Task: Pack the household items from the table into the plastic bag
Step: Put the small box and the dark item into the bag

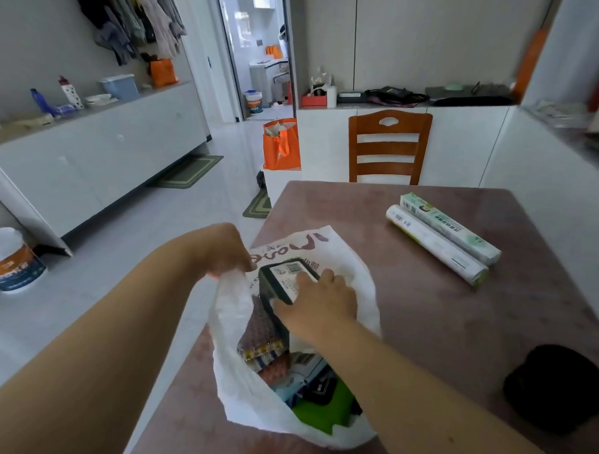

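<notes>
Two bare forearms reach in from the lower edge toward a white plastic bag (233,387) lying open on the near left part of the table (441,320), its thin, crinkled film slumped around the contents. Nearest in the bag's mouth sits a bright green flat pack (322,412) with a dark item on top of it, and just beyond these lie a reddish-brown knitted cloth (276,367) and a mauve knitted cloth (259,327) with a yellow and blue patterned border, both coarse and soft-looking. The right hand (317,304) comes in palm down, thumb on the near left edge and fingers curled over the top of a dark rectangular box (282,282) with a white printed label, gripping it where it stands tilted inside the bag's opening. The left hand (229,250), wrist bent downward, pinches the far left rim of the bag and holds it up; its fingertips are hidden by the plastic. The tabletop is a smooth, matte reddish-brown slab. On its near right edge sits a black rounded object (554,388), blurred. Further right and well apart from the bag lie two long items side by side and touching: a white cylindrical roll (436,245) and a pale green rectangular carton (451,228). Beyond the table stands a wooden slat-backed chair (389,145), and left of it an orange tote bag (282,144) rests on a white ledge.
</notes>
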Demonstrator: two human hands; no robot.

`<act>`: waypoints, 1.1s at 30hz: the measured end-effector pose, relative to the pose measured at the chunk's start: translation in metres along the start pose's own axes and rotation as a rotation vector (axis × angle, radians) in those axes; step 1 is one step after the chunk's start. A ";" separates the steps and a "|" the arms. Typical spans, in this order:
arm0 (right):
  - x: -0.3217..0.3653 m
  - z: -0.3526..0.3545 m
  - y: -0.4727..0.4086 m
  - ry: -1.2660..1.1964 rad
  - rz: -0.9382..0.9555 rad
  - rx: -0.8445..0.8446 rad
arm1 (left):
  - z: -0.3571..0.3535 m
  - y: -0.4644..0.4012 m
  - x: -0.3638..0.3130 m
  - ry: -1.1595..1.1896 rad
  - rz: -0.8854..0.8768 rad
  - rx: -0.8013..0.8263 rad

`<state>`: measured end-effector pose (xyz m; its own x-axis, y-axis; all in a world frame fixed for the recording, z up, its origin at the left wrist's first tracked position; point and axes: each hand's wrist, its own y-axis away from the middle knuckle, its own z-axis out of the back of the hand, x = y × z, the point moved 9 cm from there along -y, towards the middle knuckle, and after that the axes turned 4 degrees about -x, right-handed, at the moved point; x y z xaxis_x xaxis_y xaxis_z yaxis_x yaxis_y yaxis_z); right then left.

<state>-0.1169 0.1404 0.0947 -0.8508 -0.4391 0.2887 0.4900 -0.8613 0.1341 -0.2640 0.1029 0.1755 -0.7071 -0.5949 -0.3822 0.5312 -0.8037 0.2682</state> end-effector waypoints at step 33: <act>-0.182 0.106 -0.010 -1.024 -0.378 -0.577 | 0.057 0.022 -0.091 1.077 -0.494 -0.378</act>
<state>0.0535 0.2560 0.1416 -0.2527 0.0412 0.9667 -0.1309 -0.9914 0.0080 -0.2149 0.1384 0.2663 -0.2221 0.2275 -0.9481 0.5443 -0.7779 -0.3141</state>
